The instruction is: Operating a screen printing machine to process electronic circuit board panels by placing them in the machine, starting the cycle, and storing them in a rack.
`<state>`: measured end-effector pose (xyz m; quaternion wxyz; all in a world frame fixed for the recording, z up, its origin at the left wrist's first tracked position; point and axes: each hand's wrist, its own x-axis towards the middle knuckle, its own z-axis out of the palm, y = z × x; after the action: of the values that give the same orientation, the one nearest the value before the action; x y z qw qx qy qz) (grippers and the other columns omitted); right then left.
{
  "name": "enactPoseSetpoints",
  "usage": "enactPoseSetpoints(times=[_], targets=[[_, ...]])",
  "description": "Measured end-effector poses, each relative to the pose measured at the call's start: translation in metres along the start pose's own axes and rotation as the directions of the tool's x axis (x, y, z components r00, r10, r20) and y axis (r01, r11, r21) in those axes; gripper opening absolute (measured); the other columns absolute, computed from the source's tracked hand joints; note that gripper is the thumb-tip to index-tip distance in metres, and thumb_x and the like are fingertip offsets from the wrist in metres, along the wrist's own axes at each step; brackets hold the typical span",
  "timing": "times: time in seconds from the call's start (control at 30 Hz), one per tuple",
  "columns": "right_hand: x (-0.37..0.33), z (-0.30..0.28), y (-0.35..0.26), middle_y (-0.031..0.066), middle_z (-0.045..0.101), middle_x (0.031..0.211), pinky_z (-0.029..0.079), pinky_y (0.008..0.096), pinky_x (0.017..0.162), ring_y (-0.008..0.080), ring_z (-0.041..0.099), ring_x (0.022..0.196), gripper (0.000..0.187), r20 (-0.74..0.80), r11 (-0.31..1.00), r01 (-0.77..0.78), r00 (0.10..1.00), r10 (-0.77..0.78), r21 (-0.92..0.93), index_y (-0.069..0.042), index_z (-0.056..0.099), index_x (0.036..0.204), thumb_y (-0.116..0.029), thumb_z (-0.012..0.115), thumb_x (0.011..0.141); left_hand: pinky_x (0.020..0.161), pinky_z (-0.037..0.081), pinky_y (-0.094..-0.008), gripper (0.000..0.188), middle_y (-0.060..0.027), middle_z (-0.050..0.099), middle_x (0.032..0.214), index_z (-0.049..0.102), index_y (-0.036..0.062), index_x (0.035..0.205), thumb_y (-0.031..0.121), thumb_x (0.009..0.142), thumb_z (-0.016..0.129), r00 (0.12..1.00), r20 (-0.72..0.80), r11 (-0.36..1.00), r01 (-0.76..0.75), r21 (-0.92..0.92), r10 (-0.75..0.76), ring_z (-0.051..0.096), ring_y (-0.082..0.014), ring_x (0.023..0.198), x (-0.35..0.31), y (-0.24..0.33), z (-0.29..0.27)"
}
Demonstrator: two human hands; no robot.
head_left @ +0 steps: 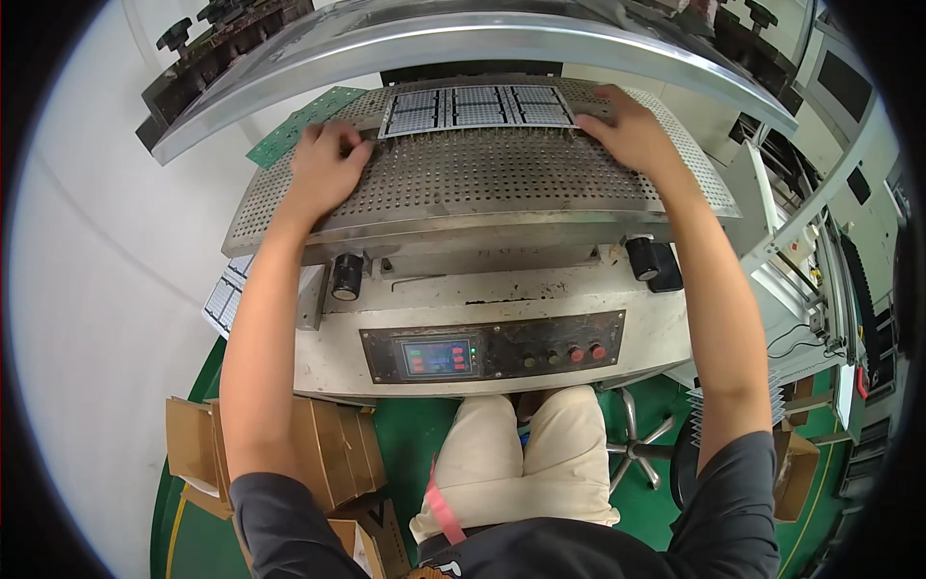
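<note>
A white circuit-board panel (pixel 479 107) with dark slots, in three sections, lies at the back of a perforated metal plate (pixel 463 179). My left hand (pixel 328 169) is just left of the panel, its fingers loosely bent and a gap showing between thumb and forefinger; I see nothing in it. Beside it, a green circuit board (pixel 301 125) rests at a slant on the plate's back left corner. At the panel's right end is my right hand (pixel 632 133), thumb and forefinger spread, with the thumb at the panel's corner.
A metal-framed screen (pixel 473 43) spans above the plate's back edge. Two black knobs (pixel 347 277) and a control panel (pixel 492 347) with a small display sit on the machine's front. Cardboard boxes (pixel 333 449) stand at lower left, a wheeled stool base (pixel 637 449) at lower right.
</note>
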<state>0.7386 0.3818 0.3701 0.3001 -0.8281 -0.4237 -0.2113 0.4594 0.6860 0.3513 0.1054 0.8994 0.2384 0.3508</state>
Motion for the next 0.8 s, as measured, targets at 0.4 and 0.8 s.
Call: enactPoseSetpoints(times=[0.4, 0.8], targets=[[-0.326, 0.059, -0.094, 0.0089, 0.063, 0.076, 0.048, 0.0300, 0.056, 0.0169, 0.056, 0.058, 0.036, 0.453, 0.792, -0.294, 0.891, 0.024, 0.535, -0.011, 0.062, 0.131, -0.006, 0.061, 0.096, 0.076, 0.045, -0.0241, 0.013, -0.0028, 0.054, 0.092, 0.052, 0.0018, 0.101, 0.002, 0.096, 0.064, 0.921, 0.190, 0.755, 0.387, -0.529, -0.340, 0.052, -0.0095, 0.081, -0.326, 0.009, 0.039], [-0.330, 0.134, -0.129, 0.0088, 0.057, 0.070, 0.049, 0.0418, 0.047, 0.0289, 0.059, 0.051, 0.052, 0.361, 0.965, 0.099, 0.914, -0.185, 0.243, -0.018, 0.057, 0.141, -0.007, 0.063, 0.090, 0.065, 0.042, -0.0237, 0.019, 0.0017, 0.047, 0.076, 0.050, 0.0049, 0.090, 0.008, 0.095, 0.068, 0.894, 0.055, 0.761, 0.409, -0.503, -0.444, 0.045, -0.0073, 0.069, -0.342, 0.005, 0.109]])
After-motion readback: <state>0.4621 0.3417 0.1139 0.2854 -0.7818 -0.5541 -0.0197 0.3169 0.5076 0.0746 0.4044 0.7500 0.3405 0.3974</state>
